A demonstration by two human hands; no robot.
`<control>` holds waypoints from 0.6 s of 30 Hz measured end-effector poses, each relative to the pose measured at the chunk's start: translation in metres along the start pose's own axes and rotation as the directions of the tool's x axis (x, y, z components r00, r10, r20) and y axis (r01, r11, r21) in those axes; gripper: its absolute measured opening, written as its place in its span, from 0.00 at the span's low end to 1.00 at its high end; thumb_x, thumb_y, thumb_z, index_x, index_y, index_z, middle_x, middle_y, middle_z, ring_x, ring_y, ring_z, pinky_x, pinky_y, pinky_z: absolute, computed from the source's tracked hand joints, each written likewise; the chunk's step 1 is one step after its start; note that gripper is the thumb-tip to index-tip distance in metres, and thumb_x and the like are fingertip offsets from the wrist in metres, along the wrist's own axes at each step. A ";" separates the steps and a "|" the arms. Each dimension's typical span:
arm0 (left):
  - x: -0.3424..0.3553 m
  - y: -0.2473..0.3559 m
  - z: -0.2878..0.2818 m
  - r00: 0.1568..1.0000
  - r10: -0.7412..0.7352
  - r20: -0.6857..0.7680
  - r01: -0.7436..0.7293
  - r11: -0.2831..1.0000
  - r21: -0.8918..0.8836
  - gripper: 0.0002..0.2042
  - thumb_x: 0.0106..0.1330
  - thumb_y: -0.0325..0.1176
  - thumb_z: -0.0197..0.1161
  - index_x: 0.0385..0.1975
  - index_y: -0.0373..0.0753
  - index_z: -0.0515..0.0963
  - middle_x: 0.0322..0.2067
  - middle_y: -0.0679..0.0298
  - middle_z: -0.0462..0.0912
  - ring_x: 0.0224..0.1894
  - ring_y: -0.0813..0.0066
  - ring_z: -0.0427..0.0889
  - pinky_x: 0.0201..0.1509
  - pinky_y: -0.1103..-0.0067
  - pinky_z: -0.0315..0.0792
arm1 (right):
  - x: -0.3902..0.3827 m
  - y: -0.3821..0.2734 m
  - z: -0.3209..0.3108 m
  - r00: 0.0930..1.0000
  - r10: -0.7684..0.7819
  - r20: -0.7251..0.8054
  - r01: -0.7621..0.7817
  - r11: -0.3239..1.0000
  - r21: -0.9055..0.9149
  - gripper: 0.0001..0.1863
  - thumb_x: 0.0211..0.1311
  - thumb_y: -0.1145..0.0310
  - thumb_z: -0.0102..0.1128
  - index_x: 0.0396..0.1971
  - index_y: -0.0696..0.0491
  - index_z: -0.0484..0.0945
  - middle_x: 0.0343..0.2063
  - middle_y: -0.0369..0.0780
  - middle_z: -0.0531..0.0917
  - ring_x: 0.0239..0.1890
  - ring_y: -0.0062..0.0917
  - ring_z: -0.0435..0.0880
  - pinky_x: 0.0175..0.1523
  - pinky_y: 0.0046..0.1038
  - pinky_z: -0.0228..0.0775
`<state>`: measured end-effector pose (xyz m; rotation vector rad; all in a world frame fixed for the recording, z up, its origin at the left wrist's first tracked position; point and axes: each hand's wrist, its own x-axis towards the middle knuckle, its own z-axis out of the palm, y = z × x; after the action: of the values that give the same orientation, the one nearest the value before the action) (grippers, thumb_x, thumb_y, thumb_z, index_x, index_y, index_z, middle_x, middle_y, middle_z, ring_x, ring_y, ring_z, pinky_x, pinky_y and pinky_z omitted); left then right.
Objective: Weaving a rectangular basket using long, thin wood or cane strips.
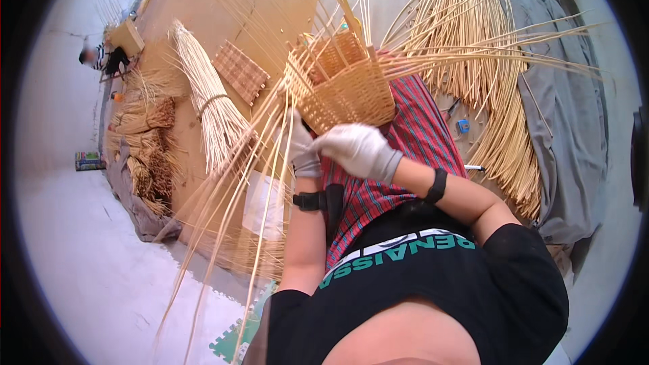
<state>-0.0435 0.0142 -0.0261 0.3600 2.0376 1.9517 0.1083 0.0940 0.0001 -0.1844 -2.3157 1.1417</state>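
Note:
A partly woven wicker basket rests tilted on the red striped cloth over my lap. Long pale rods stick out from it to the left, right and far side. My left hand, in a whitish glove, is at the basket's near left corner, where loose rods fan down past it; its fingers are curled but partly hidden and blurred. Just below the basket's near edge, my gloved right hand has its fingers pressed together close to the left hand. Whatever sits between those fingertips is too blurred to see.
A tied rod bundle and a flat woven panel lie left. Right is a big heap of rods beside grey cloth, with a blue tape measure and a marker. Another person sits far left.

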 end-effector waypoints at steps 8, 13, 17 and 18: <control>-0.042 0.053 -0.033 0.945 0.175 0.275 -0.213 0.970 0.113 0.20 0.70 0.34 0.68 0.59 0.36 0.77 0.35 0.64 0.82 0.36 0.74 0.79 0.39 0.75 0.76 | 0.034 -0.037 0.003 0.846 -0.511 0.149 0.505 0.859 0.080 0.22 0.62 0.69 0.59 0.57 0.42 0.82 0.50 0.37 0.86 0.63 0.35 0.79 0.63 0.35 0.76; -0.026 0.056 -0.020 0.869 0.389 0.305 -0.423 0.905 0.049 0.21 0.68 0.28 0.69 0.59 0.38 0.76 0.32 0.67 0.81 0.36 0.77 0.80 0.39 0.78 0.77 | 0.038 -0.035 -0.034 0.850 -0.306 0.429 0.332 0.943 0.015 0.18 0.61 0.68 0.60 0.51 0.37 0.82 0.34 0.37 0.87 0.38 0.36 0.89 0.37 0.38 0.82; -0.040 0.037 -0.009 0.996 0.083 -0.014 -0.084 0.988 -0.129 0.19 0.82 0.49 0.50 0.48 0.36 0.75 0.32 0.63 0.80 0.30 0.78 0.78 0.36 0.80 0.79 | 0.087 -0.009 -0.055 0.857 0.031 -0.515 0.200 0.900 0.387 0.20 0.59 0.83 0.55 0.49 0.45 0.78 0.31 0.40 0.87 0.33 0.28 0.90 0.36 0.30 0.81; -0.048 0.031 -0.006 0.987 0.160 -0.035 -0.163 0.973 -0.165 0.11 0.81 0.37 0.56 0.50 0.35 0.74 0.33 0.64 0.81 0.26 0.79 0.78 0.38 0.80 0.80 | 0.085 0.006 -0.060 0.795 0.405 -0.452 -0.029 0.769 0.639 0.15 0.67 0.84 0.55 0.48 0.48 0.78 0.33 0.38 0.88 0.37 0.22 0.89 0.36 0.26 0.80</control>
<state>-0.0025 -0.0082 0.0066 0.4806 1.8915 2.2151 0.0678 0.1693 0.0600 -0.5025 -1.3342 1.6297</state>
